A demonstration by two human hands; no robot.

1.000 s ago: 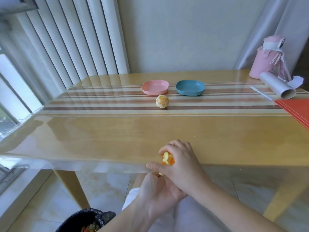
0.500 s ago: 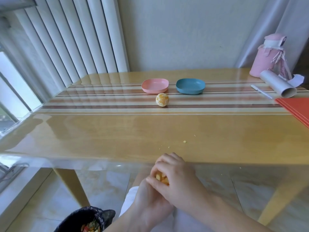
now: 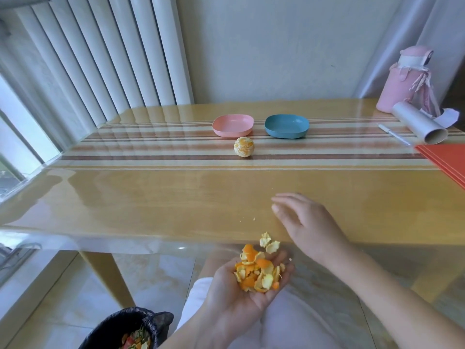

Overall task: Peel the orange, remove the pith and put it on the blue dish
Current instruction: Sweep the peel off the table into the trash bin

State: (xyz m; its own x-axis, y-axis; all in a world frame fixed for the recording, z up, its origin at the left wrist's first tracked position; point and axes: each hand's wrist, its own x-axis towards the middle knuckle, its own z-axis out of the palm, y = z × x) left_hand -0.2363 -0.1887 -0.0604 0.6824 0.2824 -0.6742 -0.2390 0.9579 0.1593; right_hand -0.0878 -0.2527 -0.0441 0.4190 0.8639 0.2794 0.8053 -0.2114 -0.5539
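Observation:
A peeled orange (image 3: 243,146) with white pith on it sits on the table (image 3: 151,197), just in front of the gap between the pink dish (image 3: 232,125) and the blue dish (image 3: 286,126). Both dishes hold nothing. My left hand (image 3: 231,298) lies palm up below the table's near edge and carries a heap of orange peel pieces (image 3: 259,273) on the palm. Two loose peel scraps (image 3: 269,243) are at the table edge just above it. My right hand (image 3: 305,225) hovers over the near edge with fingers spread, holding nothing.
A black bin (image 3: 125,331) with scraps stands on the floor at lower left. At the far right of the table are a pink bottle (image 3: 407,81), a cardboard tube (image 3: 419,125), a white pen (image 3: 393,134) and a red folder (image 3: 448,159).
My hands were clasped together around the peel at the table edge. They have come apart: the left now lies palm up with the peel, the right has lifted away to the right.

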